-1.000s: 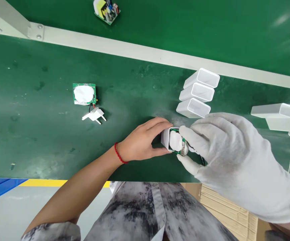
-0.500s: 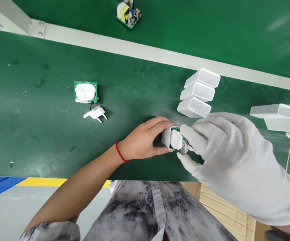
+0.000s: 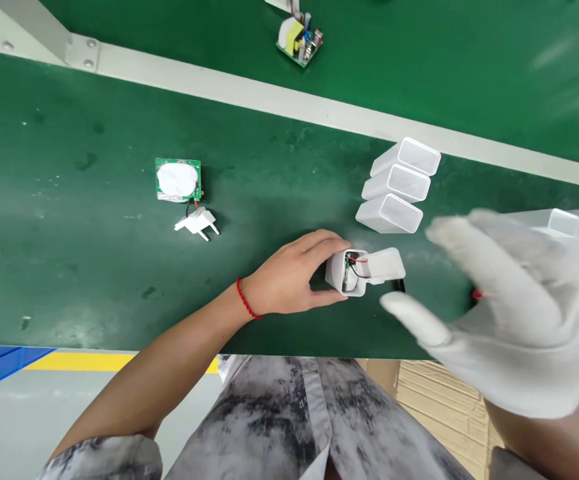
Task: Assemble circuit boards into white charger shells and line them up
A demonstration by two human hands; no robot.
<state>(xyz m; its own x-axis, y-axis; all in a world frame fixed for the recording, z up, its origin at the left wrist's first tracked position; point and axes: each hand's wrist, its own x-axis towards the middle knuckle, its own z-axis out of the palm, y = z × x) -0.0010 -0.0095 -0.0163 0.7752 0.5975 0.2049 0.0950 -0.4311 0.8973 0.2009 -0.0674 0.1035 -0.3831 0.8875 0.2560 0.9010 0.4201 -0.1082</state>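
My bare left hand (image 3: 294, 275), with a red string at the wrist, grips a white charger housing (image 3: 342, 272) lying on the green bench mat. Inside its open end I see a circuit board with red and black wires, and a white plug cap (image 3: 384, 265) hangs at the opening. My right hand (image 3: 514, 313), in a white glove, hovers to the right of the housing, blurred, fingers spread, holding nothing. Three empty white housings (image 3: 397, 185) lie stacked just behind.
A second circuit board with a white pad (image 3: 178, 179) and its wired plug cap (image 3: 197, 223) lie to the left. Another board with components (image 3: 299, 39) rides the far belt beyond a grey rail (image 3: 269, 93). More white housings (image 3: 574, 230) sit at right. Cardboard lies below the bench edge.
My right hand has let go of the board and pulled back to the right, fingers spreading. The board now sits inside the housing. The board on the far belt has drifted right.
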